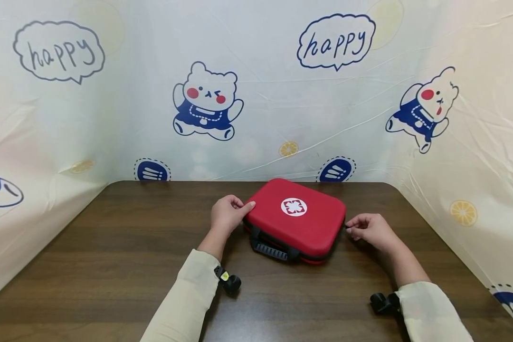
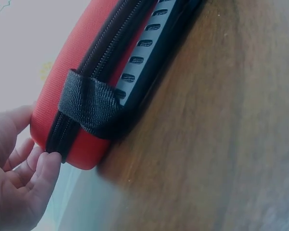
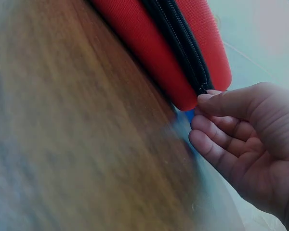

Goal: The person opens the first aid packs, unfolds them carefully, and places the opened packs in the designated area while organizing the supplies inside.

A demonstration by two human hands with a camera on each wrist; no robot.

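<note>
A red first-aid case (image 1: 267, 211) with a white round emblem (image 1: 294, 207) on its lid lies flat on the table, turned at an angle. Its black carry handle (image 1: 271, 251) points toward me. At the case's left corner my left hand (image 1: 226, 214) holds on, thumb on the lid and other fingertips against the side near the zipper (image 2: 62, 132). My right hand (image 1: 374, 230) is at the right side. In the right wrist view, its thumb and index finger pinch the zipper pull (image 3: 203, 89), mostly covered by the fingertips. The zipper teeth (image 3: 185, 41) look closed along the visible stretch.
The case rests on a brown wooden table (image 1: 124, 251) toward its far edge. Behind and at both sides hangs a pale printed cloth (image 1: 261, 109) with bears and lettering. Small black wrist cameras (image 1: 231, 283) sit at both cuffs.
</note>
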